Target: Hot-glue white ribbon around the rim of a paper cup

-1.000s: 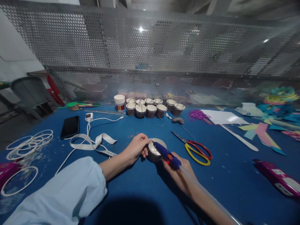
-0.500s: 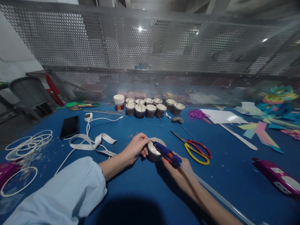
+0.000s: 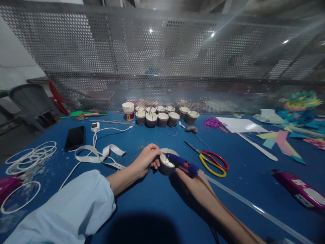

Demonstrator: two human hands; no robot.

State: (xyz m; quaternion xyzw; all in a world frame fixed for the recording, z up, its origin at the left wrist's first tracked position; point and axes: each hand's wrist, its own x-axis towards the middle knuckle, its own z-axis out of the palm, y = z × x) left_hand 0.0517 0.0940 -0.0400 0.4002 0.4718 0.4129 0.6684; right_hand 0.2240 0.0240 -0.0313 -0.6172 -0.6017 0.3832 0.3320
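Observation:
My left hand is closed at the left rim of a small cup wrapped in grey cord, thumb and forefinger pinched together there. A thin strand of cord shows at the rim by the fingertips; how much of it the fingers hold is hidden. My right hand grips a blue hot glue gun, its nozzle over the cup's white inside. From the gun's back a long clear glue stick runs out to the lower right.
Several cord-wrapped cups and stacked paper cups stand behind. Scissors and a grey cord bundle lie right of the work; a magenta tool is further right. Left are white ribbon, a phone and cables.
The glue gun has tilted slightly, and the glue stick's rear end has swung to the right. My left hand and the cup have stayed nearly in place.

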